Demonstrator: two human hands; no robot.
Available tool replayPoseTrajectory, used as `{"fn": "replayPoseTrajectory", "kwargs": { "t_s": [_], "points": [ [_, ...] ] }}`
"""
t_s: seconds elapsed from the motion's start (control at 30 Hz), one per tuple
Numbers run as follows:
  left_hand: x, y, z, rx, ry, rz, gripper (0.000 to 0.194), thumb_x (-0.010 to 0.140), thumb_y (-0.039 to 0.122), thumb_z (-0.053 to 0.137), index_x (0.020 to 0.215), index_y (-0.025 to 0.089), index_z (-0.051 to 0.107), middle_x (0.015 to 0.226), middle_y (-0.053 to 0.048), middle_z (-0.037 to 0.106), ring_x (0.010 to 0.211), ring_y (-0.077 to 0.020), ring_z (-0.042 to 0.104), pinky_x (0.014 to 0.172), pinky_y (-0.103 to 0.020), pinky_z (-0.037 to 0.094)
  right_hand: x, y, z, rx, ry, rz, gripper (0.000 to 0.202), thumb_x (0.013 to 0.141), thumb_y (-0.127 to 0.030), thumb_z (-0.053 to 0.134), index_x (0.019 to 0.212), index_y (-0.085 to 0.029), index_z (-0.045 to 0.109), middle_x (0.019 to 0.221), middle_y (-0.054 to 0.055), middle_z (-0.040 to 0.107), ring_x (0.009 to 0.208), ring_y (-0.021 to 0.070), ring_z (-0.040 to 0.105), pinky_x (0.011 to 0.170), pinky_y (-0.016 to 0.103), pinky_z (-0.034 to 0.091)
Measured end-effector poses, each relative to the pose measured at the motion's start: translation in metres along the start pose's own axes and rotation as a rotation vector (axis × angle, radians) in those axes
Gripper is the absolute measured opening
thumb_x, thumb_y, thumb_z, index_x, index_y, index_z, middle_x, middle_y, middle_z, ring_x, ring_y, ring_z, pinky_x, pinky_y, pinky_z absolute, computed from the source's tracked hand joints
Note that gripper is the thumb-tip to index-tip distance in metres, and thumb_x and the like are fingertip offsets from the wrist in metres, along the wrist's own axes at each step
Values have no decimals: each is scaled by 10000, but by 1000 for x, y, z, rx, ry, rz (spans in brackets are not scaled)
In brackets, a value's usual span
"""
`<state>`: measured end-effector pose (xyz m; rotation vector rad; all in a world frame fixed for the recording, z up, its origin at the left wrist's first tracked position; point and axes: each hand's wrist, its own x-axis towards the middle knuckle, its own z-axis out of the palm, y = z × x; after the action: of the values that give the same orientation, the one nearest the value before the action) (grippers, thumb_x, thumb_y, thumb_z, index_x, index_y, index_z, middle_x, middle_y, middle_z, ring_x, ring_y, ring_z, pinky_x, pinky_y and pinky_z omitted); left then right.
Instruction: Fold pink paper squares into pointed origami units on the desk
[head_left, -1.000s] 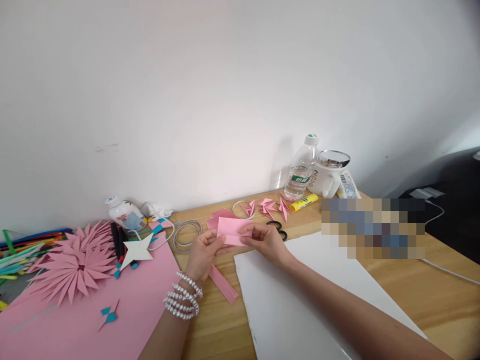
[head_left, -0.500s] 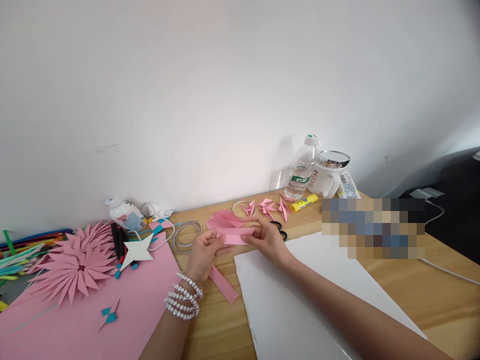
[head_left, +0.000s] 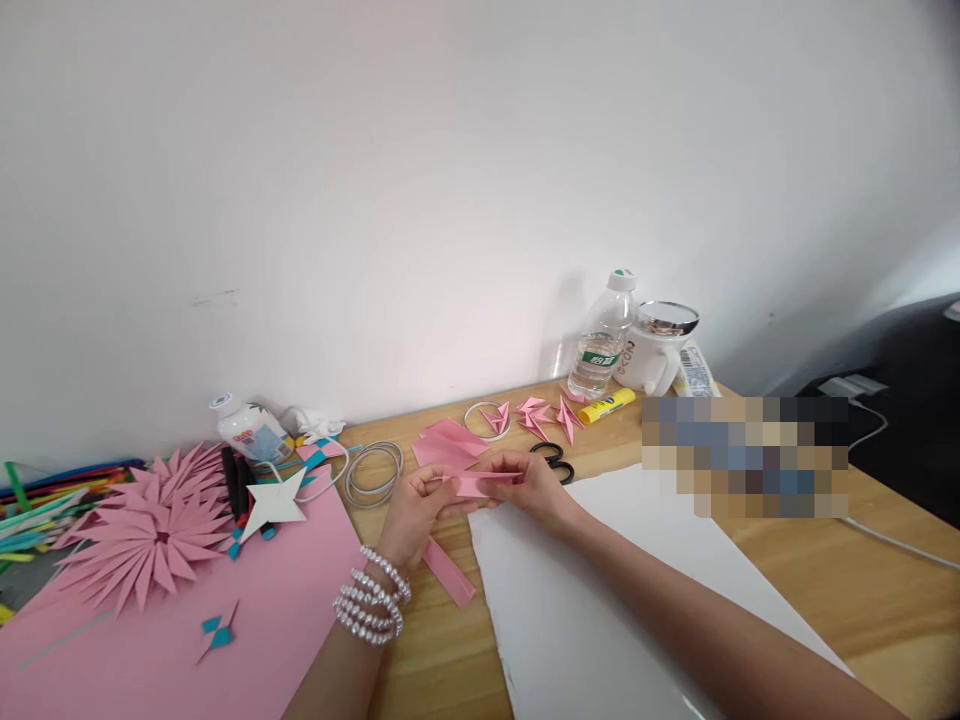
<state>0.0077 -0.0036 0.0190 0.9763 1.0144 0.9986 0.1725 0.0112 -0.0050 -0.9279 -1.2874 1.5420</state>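
Between my two hands is a folded pink paper strip [head_left: 477, 486], held just above the table. My left hand [head_left: 417, 505], with a beaded bracelet on its wrist, pinches the strip's left end. At the right end, the thumb and fingers of my right hand [head_left: 534, 488] are closed on it. A second pink paper strip [head_left: 450, 573] lies on the wood below my left hand. Behind the hands rests a pile of pink paper pieces [head_left: 448, 443]. Black-handled scissors [head_left: 556, 462] lie beyond my right hand, their blades hidden.
White board [head_left: 600, 600] lies under my right arm. Along the wall stand a water bottle [head_left: 600, 345], a white mug [head_left: 645, 358] and a yellow glue stick [head_left: 607, 406], near small folded pink pieces [head_left: 534, 416]. Leftward are pink paper flowers [head_left: 161, 530], a coiled cable [head_left: 373, 474] and a pink sheet [head_left: 270, 630].
Both hands have shifted slightly down and right with the strip. The strip has tilted and now shows as a narrower band, and more of the scissors' handles shows.
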Motion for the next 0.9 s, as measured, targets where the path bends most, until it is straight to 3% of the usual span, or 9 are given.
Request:
{"fn": "replayPoseTrajectory", "kwargs": {
  "t_s": [0.37, 0.63, 0.9],
  "points": [
    [-2, 8, -3, -34, -79, -140, 314, 631, 191, 677, 921, 148, 565, 797, -71, 697, 815, -234, 648, 712, -333, 521, 1, 1, -2, 137, -2, 111, 291, 513, -326, 749, 681, -135, 607, 562, -33, 554, 464, 69, 491, 545, 233, 425],
    [0, 6, -5, -128, 9, -153, 169, 638, 139, 643, 805, 120, 630, 740, -85, 706, 820, -246, 646, 759, -352, 514, 1, 1, -4, 249, -64, 94, 366, 495, -343, 758, 782, -143, 652, 721, 25, 642, 650, 138, 596, 698, 302, 466],
    [2, 8, -8, -207, 63, -153, 124, 673, 45, 566, 760, 86, 645, 765, -116, 704, 838, -243, 641, 824, -376, 488, 2, -2, -8, 209, -87, 60, 379, 473, -301, 777, 810, -172, 660, 837, 38, 648, 780, 161, 591, 715, 276, 438]
  ]
}}
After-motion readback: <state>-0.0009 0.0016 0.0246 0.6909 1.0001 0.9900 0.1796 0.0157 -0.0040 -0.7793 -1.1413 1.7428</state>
